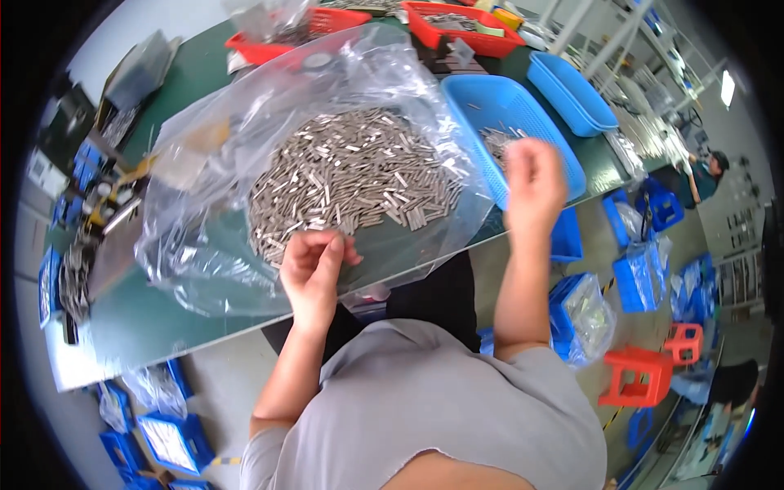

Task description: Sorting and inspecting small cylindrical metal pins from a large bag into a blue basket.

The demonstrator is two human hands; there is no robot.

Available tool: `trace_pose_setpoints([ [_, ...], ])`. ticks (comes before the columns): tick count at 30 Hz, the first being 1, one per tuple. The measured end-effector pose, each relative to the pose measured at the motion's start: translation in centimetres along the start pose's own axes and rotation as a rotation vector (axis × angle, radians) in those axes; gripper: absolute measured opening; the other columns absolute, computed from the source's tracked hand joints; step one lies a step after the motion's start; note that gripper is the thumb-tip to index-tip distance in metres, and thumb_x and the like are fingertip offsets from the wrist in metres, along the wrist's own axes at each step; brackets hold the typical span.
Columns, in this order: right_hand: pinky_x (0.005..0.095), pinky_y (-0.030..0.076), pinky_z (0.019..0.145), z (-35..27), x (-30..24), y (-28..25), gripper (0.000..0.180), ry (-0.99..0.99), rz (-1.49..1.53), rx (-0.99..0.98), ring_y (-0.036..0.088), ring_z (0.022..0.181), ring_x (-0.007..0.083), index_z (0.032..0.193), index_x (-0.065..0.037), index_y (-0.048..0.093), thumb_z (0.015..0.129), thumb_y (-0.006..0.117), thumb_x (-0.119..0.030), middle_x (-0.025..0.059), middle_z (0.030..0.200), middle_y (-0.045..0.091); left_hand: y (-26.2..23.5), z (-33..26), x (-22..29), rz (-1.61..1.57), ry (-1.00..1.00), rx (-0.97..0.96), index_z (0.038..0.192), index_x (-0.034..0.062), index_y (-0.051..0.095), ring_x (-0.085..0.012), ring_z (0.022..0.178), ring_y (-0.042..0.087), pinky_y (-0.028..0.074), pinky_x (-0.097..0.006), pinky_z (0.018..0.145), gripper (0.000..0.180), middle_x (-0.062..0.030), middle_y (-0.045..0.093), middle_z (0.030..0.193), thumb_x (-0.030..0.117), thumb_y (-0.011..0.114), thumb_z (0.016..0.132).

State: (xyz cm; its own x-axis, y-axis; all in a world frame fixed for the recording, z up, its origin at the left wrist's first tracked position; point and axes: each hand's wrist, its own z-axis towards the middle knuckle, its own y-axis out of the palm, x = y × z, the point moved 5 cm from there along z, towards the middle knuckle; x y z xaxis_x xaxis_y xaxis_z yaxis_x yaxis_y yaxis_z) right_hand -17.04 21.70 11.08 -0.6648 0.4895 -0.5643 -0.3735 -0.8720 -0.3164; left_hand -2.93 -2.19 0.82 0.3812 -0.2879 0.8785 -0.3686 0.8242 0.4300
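A wide pile of small grey metal pins [351, 171] lies on a clear plastic bag [204, 278] spread over the green table. At the pile's near edge is my left hand [313, 273], its fingers curled and the thumb pressed against them. Whatever those fingers hold, if anything, is too small to make out. My right hand [535, 184] is over the near right side of a light blue plastic basket [465, 94]. Motion blurs its fingers, so I cannot tell what is in them. More metal pins [494, 143] lie inside that basket, partly hidden by the right hand.
Two red trays [347, 20] with metal parts stand at the back. Another blue basket [600, 118] sits at the right end of the green table [122, 322]. Blue bins [637, 273] and red stools [637, 377] are on the floor. A person [704, 180] is far right.
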Motion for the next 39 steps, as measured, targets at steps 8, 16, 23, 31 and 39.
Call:
trace_pose_setpoints([
  [8, 0.0289, 0.048, 0.064, -4.0, -2.4, 1.2, 0.012, 0.000, 0.147, -0.284, 0.060, 0.073, 0.0158, 0.095, -0.004, 0.064, 0.084, 0.066, -0.006, 0.0062, 0.083, 0.064, 0.4, 0.3, -0.3, 0.007, 0.139, 0.084, 0.096, -0.0006, 0.054, -0.0117, 0.071, 0.059, 0.053, -0.026, 0.067, 0.004, -0.0083, 0.063, 0.086, 0.001, 0.056, 0.092],
  [16, 0.0378, 0.049, 0.067, -8.1, -4.5, 8.4, 0.014, -0.289, 0.101, -0.604, 0.061, 0.077, 0.0281, 0.087, -0.008, 0.062, 0.075, 0.069, -0.005, 0.0068, 0.081, 0.061, 0.3, 0.5, -0.7, 0.046, 0.109, 0.136, 0.094, -0.0003, 0.054, -0.0091, 0.070, 0.059, 0.053, -0.024, 0.064, 0.005, -0.0060, 0.063, 0.084, 0.003, 0.056, 0.092],
  [23, 0.0406, 0.050, 0.069, -8.7, -4.6, 10.8, 0.016, -0.403, -0.057, -0.700, 0.061, 0.081, 0.0287, 0.082, -0.010, 0.064, 0.073, 0.074, -0.019, 0.0068, 0.081, 0.060, -0.1, 1.0, -0.7, 0.036, 0.143, 0.130, 0.092, -0.0003, 0.053, -0.0082, 0.065, 0.058, 0.049, -0.021, 0.062, 0.004, -0.0044, 0.062, 0.079, 0.002, 0.056, 0.091],
  [31, 0.0404, 0.050, 0.067, -9.1, -4.3, 10.8, 0.013, -0.393, -0.057, -0.637, 0.061, 0.080, 0.0279, 0.080, -0.011, 0.064, 0.075, 0.073, -0.019, 0.0053, 0.079, 0.060, 0.1, 1.0, -0.8, 0.036, 0.136, 0.111, 0.095, -0.0026, 0.053, -0.0125, 0.069, 0.060, 0.054, -0.027, 0.064, 0.007, -0.0096, 0.064, 0.083, 0.001, 0.056, 0.091],
  [39, 0.0406, 0.048, 0.067, -9.4, -4.4, 10.4, 0.013, -0.467, -0.019, -0.572, 0.059, 0.077, 0.0291, 0.076, -0.010, 0.061, 0.074, 0.072, -0.018, 0.0068, 0.078, 0.057, 0.1, 0.9, -0.8, 0.061, 0.145, 0.145, 0.092, -0.0022, 0.054, -0.0097, 0.065, 0.059, 0.052, -0.024, 0.059, 0.006, -0.0064, 0.062, 0.079, 0.002, 0.056, 0.089],
])
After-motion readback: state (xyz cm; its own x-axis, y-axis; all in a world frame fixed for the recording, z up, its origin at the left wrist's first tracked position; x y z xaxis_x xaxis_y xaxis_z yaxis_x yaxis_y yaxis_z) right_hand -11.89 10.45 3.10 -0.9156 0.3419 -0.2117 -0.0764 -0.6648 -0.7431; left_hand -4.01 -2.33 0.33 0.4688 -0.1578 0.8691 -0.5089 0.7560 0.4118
